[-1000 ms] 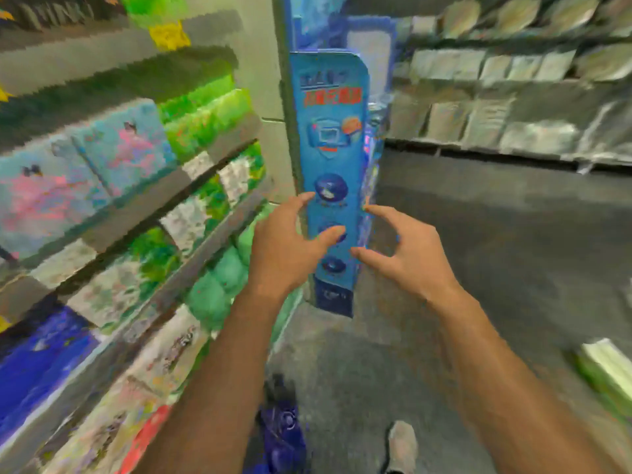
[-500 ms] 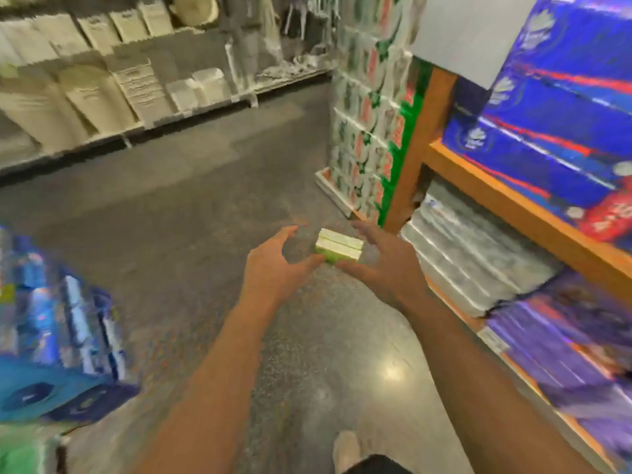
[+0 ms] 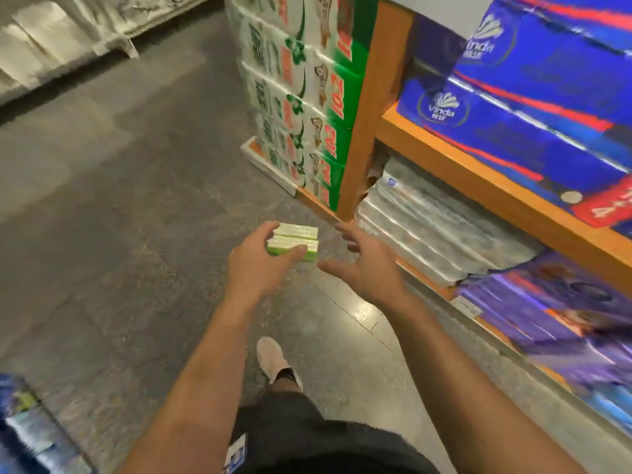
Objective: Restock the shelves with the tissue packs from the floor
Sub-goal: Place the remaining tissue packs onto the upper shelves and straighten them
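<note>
Shop aisle, grey speckled floor, glossy w/ a light glare just nearer the camera than the hands. Landmark: orange shelf post.

Tissue packs, green-white, two stacked, lie on the floor just in front of the post's foot. Left hand reaches in over their left end, fingers spread & apart; thumb overlaps the front edge, real contact can't be told. Right hand is open too, fingers spread, beside the packs on the post side, not touching.

Left of post: tall stack of green-white cartons on a low white base. Right of post: orange shelf w/ blue Vinda packs on top, clear-wrapped rolls under it, purple packs nearer the camera. Far across the aisle from post: pale goods on low shelving, blurred. Pale shoe on floor below the hands.
</note>
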